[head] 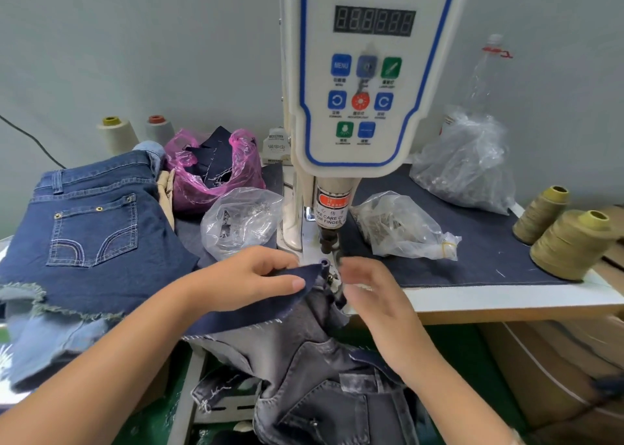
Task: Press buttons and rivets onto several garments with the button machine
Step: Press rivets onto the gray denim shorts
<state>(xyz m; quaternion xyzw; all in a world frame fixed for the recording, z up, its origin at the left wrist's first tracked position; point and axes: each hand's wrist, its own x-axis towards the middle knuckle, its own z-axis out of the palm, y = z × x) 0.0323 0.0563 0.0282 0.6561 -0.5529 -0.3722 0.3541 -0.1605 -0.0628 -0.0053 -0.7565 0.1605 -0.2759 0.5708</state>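
The white servo button machine (pixel 364 73) stands at the centre, its punch head (pixel 329 242) just above the work. My left hand (pixel 250 275) pinches a dark navy denim strip (pixel 236 316) and holds its end, which bears a small round fitting (pixel 325 262), under the punch. My right hand (pixel 368 286) is blurred beside the punch, fingers spread and touching the cloth edge; I cannot tell whether it grips anything. A grey denim garment (pixel 324 387) hangs below the table edge.
Blue denim shorts (pixel 94 228) lie at the left. Clear bags of metal parts (pixel 239 221) (pixel 401 228) (pixel 466 164) flank the machine. A pink bag of scraps (pixel 212 167) sits behind. Olive thread cones (pixel 570 245) stand at the right, pale cones (pixel 118 135) at the back left.
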